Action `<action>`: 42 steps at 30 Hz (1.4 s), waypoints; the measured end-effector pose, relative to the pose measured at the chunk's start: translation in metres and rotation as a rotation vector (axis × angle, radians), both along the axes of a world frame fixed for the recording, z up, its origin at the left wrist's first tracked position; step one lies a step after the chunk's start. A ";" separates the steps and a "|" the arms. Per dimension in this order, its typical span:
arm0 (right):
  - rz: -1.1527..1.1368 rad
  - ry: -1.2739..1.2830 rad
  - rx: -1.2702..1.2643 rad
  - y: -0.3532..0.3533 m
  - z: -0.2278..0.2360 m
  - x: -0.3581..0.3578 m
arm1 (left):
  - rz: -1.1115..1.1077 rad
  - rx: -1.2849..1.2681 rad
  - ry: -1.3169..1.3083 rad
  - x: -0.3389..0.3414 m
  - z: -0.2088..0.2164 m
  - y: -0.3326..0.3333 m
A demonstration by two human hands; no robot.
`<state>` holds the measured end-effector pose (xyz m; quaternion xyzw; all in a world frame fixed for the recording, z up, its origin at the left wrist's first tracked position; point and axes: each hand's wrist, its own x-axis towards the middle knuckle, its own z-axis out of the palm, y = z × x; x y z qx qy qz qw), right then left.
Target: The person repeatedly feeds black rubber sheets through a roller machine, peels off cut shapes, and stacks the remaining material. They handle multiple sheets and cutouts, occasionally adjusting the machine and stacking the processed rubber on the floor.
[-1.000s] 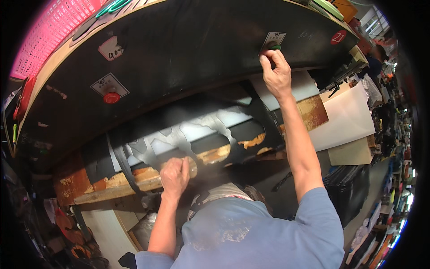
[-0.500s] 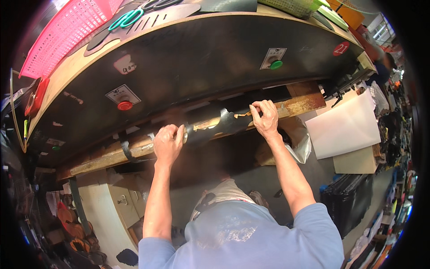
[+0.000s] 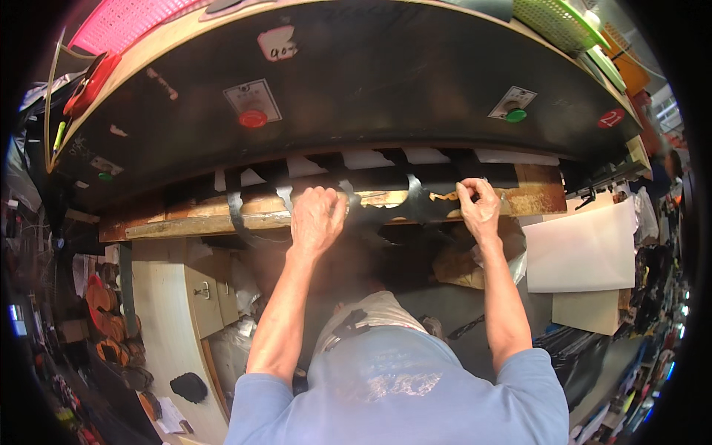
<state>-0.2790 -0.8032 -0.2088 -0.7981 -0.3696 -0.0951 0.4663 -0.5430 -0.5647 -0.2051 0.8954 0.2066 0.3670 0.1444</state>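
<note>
A black sheet with cut-out openings [image 3: 415, 194] lies across a worn wooden board [image 3: 208, 224], under a dark front panel. Thin strips of it hang over the board's near edge, and light wood shows through the gaps. My left hand [image 3: 317, 220] is closed at the board's near edge, its fingers pinching the sheet; the fingertips are partly hidden. My right hand [image 3: 480, 211] pinches the same sheet farther right, thumb against forefinger. A small tan ragged patch [image 3: 445, 196] shows just left of the right fingertips.
The dark panel [image 3: 356, 89] carries a red push button [image 3: 253, 118] and a green one [image 3: 515, 115]. Pink [image 3: 133, 22] and green [image 3: 556, 26] baskets stand on top. A pale cabinet [image 3: 159, 297] is below left; a white sheet [image 3: 582, 245] hangs at right.
The view has shifted, so the panel and board sit more level. Both hands stay closed on the black sheet, and more of its strips show left of my left hand.
</note>
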 end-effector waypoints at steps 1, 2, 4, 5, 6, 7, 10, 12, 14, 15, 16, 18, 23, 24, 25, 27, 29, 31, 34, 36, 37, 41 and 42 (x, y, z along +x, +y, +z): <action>-0.027 0.174 -0.025 -0.004 0.003 -0.004 | 0.013 -0.008 0.023 -0.006 -0.003 -0.007; -0.059 0.408 -0.070 -0.008 0.008 -0.007 | 0.024 -0.023 0.044 -0.013 -0.006 -0.014; -0.069 0.225 -0.080 -0.008 0.016 -0.008 | 0.010 -0.073 0.044 -0.029 -0.013 -0.031; -0.013 0.057 -0.057 -0.003 0.018 -0.007 | -0.002 -0.083 0.036 -0.037 -0.017 -0.040; 0.043 -0.111 -0.038 0.004 0.022 -0.004 | -0.009 -0.110 0.036 -0.045 -0.020 -0.049; 0.058 -0.117 -0.145 0.013 0.023 -0.001 | -0.019 -0.123 0.037 -0.054 -0.023 -0.058; 0.166 0.021 -0.287 0.042 0.021 0.006 | -0.064 -0.220 0.088 -0.082 -0.025 -0.078; 0.274 -0.138 -0.460 0.050 0.018 0.001 | -0.081 -0.325 -0.108 -0.102 -0.023 -0.084; 0.281 -0.059 -0.543 0.044 0.013 -0.010 | -0.032 -0.292 -0.196 -0.128 -0.017 -0.084; 0.279 -0.030 -0.571 0.037 0.011 -0.016 | 0.153 -0.220 -0.127 -0.141 -0.015 -0.083; 0.277 -0.028 -0.577 0.029 0.007 -0.022 | 0.336 -0.163 -0.071 -0.153 -0.013 -0.081; 0.261 -0.063 -0.519 0.010 0.001 -0.031 | 0.527 -0.460 -0.023 -0.162 -0.013 -0.080; 0.373 0.522 -0.038 -0.015 -0.008 -0.015 | 0.497 -0.570 0.063 -0.166 -0.008 -0.073; 0.390 0.682 0.072 -0.022 -0.008 -0.009 | 0.504 -0.609 0.011 -0.167 -0.004 -0.071; 0.325 0.665 0.097 -0.027 -0.010 -0.006 | 0.522 -0.748 -0.034 -0.170 -0.001 -0.065; 0.189 0.621 0.127 -0.042 -0.010 0.001 | 0.543 -0.773 -0.022 -0.180 0.007 -0.057; 0.034 0.500 0.045 -0.057 -0.012 0.005 | 0.593 -0.635 0.111 -0.190 0.011 -0.049; -0.164 0.237 -0.237 -0.069 -0.014 0.007 | 0.540 -0.726 0.026 -0.196 0.011 -0.047; -0.267 -0.096 -0.401 -0.063 -0.014 -0.002 | 0.527 -0.999 -0.127 -0.198 0.011 -0.044; -0.161 -0.118 -0.328 -0.041 -0.007 -0.022 | 0.503 -1.100 -0.196 -0.196 0.014 -0.041; -0.044 -0.072 -0.246 -0.024 -0.004 -0.037 | 0.498 -1.102 -0.147 -0.196 0.017 -0.040; 0.549 -0.015 -0.112 0.069 0.008 -0.134 | 0.497 -1.345 -0.217 -0.197 0.032 -0.045; 0.724 -0.055 -0.115 0.087 0.011 -0.157 | 0.488 -1.450 -0.299 -0.199 0.036 -0.054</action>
